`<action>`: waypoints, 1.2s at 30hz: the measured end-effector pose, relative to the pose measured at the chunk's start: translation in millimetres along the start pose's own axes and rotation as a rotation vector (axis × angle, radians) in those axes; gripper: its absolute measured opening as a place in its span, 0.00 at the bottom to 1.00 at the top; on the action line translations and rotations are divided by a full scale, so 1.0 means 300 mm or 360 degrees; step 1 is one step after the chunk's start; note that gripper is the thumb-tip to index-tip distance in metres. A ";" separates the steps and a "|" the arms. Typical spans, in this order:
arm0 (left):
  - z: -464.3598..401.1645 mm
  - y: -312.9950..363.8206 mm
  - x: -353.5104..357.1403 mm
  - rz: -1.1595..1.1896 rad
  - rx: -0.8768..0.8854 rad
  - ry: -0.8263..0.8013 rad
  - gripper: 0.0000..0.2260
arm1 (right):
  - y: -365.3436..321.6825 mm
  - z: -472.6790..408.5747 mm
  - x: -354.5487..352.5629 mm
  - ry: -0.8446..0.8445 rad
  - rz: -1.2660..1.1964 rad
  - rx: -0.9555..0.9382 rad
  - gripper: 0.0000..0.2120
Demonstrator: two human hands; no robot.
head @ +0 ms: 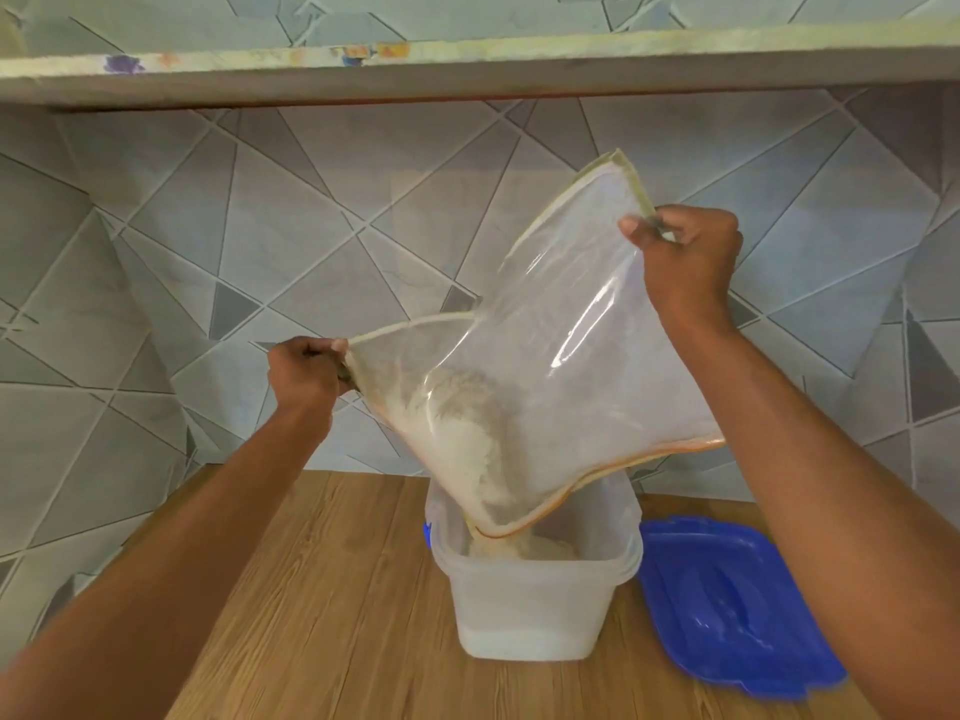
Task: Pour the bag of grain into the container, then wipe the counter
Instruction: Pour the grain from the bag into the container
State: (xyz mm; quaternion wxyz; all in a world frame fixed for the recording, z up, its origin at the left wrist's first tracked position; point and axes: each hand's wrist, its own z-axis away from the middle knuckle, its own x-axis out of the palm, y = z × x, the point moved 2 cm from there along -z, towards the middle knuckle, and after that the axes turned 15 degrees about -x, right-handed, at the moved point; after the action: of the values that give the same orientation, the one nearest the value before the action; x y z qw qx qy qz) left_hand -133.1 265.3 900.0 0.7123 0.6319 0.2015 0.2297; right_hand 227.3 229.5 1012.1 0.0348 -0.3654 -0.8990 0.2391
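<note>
The desk [322, 589] is wood-patterned and carries everything, so any spill will land on it and make your later wiping longer. Above it you hold the clear bag [561, 324] tilted, with its lowest corner inside the mouth of the translucent container [524, 610]. The bag is wide and the container's opening is narrow beside it; if the bag swings to one side, its mouth may leave the rim and the grain [457, 433] will fall on the desk. The blue lid [727, 600] lies flat just beside the container on the right, so a spill there would also dirty it.

Your right hand [685, 262] pinches the raised far corner of the bag, fingers curled around the seam. Your left hand [306, 374] grips the left edge in a closed fist. Both holds are on thin slippery plastic; if one grip slides, the bag will probably drop or fold.

The grain sits in a heap low in the bag. I think a sudden lift may send it down all at once, and it could overshoot the rim or tip the light container.
</note>
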 end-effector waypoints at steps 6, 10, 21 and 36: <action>0.021 0.019 0.021 -0.0032 -0.0003 0.0004 0.04 | 0.032 0.020 -0.020 -0.0118 0.0017 0.0070 0.12; 0.036 0.026 0.035 -0.0064 0.0046 -0.0033 0.06 | 0.068 0.034 -0.053 0.0016 0.0009 0.0125 0.23; 0.046 0.051 0.070 -0.0154 0.0140 -0.0019 0.12 | 0.095 0.065 -0.103 -0.0019 -0.0013 0.0091 0.24; 0.026 0.107 0.064 -0.0141 0.0170 -0.0005 0.06 | 0.129 0.045 -0.107 -0.0043 -0.0089 0.0122 0.22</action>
State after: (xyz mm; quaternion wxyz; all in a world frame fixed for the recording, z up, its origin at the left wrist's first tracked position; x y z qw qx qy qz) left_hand -115.5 273.3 933.0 0.6873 0.6599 0.2400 0.1859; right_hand 272.5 226.3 986.1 0.0432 -0.3354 -0.8993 0.2773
